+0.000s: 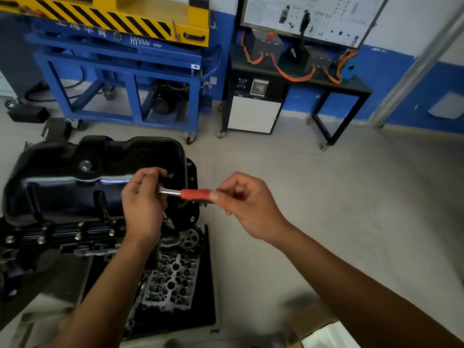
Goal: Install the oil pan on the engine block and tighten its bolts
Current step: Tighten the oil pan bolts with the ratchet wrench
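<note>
Left hand [143,202] gripping steel ratchet head, right hand [247,204] pinching red-handled ratchet wrench [187,193] end, glossy black steel oil pan [75,182] sitting on engine block [50,239]

One oil pan [75,177], one engine block [50,237], one ratchet [195,194]. Two hands: left hand [143,204], right hand [248,207]. One cylinder head [173,280], one blue cart [120,71].
</note>
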{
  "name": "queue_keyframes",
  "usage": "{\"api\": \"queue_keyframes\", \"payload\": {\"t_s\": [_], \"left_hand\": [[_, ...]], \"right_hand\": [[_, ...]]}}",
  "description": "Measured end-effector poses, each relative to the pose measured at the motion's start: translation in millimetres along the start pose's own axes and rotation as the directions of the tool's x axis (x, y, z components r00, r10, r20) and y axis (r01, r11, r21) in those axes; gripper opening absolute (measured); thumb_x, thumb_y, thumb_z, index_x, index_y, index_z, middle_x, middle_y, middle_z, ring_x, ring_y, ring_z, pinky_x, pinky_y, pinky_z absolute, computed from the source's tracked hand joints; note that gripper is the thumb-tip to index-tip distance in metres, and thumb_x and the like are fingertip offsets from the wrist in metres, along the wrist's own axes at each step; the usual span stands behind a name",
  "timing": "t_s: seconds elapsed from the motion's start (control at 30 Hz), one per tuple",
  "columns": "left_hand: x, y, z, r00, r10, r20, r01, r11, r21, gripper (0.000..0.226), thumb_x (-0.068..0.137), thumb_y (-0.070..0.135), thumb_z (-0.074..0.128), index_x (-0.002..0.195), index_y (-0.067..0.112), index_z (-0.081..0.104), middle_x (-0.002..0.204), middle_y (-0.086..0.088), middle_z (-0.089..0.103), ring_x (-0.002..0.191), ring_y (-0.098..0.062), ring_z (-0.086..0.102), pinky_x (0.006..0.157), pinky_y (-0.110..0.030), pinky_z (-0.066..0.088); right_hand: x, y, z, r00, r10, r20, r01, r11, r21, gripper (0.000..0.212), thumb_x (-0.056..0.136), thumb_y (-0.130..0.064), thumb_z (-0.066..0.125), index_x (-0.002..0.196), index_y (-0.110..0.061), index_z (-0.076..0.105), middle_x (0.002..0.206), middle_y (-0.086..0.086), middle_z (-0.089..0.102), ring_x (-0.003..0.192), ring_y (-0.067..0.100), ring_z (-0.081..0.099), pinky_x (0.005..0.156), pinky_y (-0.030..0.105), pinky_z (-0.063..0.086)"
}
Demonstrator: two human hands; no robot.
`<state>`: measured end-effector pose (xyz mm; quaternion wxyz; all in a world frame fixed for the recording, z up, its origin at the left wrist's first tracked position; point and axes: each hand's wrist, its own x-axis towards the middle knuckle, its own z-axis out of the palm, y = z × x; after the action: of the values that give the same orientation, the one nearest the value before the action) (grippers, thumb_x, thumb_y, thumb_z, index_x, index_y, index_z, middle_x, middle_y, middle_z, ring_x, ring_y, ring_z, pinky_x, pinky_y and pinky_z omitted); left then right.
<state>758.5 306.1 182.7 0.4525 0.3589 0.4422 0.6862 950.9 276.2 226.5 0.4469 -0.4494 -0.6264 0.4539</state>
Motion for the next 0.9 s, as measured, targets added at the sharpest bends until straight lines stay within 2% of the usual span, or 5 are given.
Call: {"api": "queue_keyframes", "payload": {"t_s": [0.33, 0.53, 0.63, 0.77, 0.9], "left_hand": [[-5.4, 0.3, 10.2, 0.977, -0.021, 0.213, 0.008, 0.998, 0.063, 0.028, 0.092, 0.024, 0.05, 0.073, 0.026, 0.07, 0.056, 0.005, 0.044, 0.053, -0.008, 0.037, 0.047, -0.018, 0.032], [-1.3, 4.7, 10.4, 0.938, -0.113, 0.329, 0.089, 0.992, 0.086, 0.026, 0.087, 0.023, 0.049, 0.067, 0.027, 0.065, 0.058, 0.008, 0.045, 0.052, -0.006, 0.039, 0.046, -0.016, 0.034], [0.5, 5.8, 9.3, 0.913, -0.127, 0.387, 0.098, 0.991, 0.093, 0.026, 0.088, 0.024, 0.048, 0.067, 0.027, 0.063, 0.055, 0.007, 0.042, 0.048, -0.005, 0.036, 0.043, -0.015, 0.032], [3.6, 3.9, 4.5, 0.898, -0.123, 0.423, 0.074, 0.989, 0.13, 0.026, 0.091, 0.028, 0.047, 0.075, 0.029, 0.068, 0.056, 0.007, 0.041, 0.049, -0.005, 0.035, 0.045, -0.018, 0.03], [5.6, -0.3, 2.5, 0.859, -0.139, 0.493, 0.09, 0.988, 0.122, 0.03, 0.092, 0.028, 0.046, 0.109, 0.027, 0.071, 0.053, 0.009, 0.036, 0.046, -0.009, 0.029, 0.046, -0.025, 0.022]], "right_hand": [[-51.1, -4.6, 7.1, 0.974, 0.163, 0.158, -0.143, 0.981, -0.13, 0.029, 0.077, -0.028, 0.084, 0.08, -0.025, 0.055, 0.065, 0.003, 0.062, 0.055, 0.008, 0.052, 0.054, 0.018, 0.041], [-21.1, -29.2, -12.1, 0.853, 0.321, 0.411, -0.153, 0.907, -0.391, 0.034, 0.076, -0.022, 0.087, 0.079, -0.016, 0.053, 0.071, -0.001, 0.06, 0.06, 0.007, 0.05, 0.056, 0.018, 0.04], [8.6, -48.3, -22.1, 0.762, 0.426, 0.487, -0.067, 0.8, -0.596, 0.036, 0.074, -0.024, 0.088, 0.081, -0.008, 0.057, 0.08, 0.008, 0.065, 0.068, 0.011, 0.055, 0.063, 0.028, 0.045], [50.5, -64.7, -25.1, 0.677, 0.569, 0.466, 0.088, 0.567, -0.819, 0.036, 0.069, -0.027, 0.091, 0.075, -0.019, 0.056, 0.071, -0.01, 0.061, 0.058, 0.0, 0.05, 0.054, 0.018, 0.04], [88.2, -66.5, -23.8, 0.846, 0.428, 0.318, 0.229, 0.248, -0.941, 0.028, 0.074, -0.021, 0.085, 0.074, -0.023, 0.058, 0.079, -0.005, 0.061, 0.071, 0.012, 0.055, 0.055, 0.029, 0.037]]}}
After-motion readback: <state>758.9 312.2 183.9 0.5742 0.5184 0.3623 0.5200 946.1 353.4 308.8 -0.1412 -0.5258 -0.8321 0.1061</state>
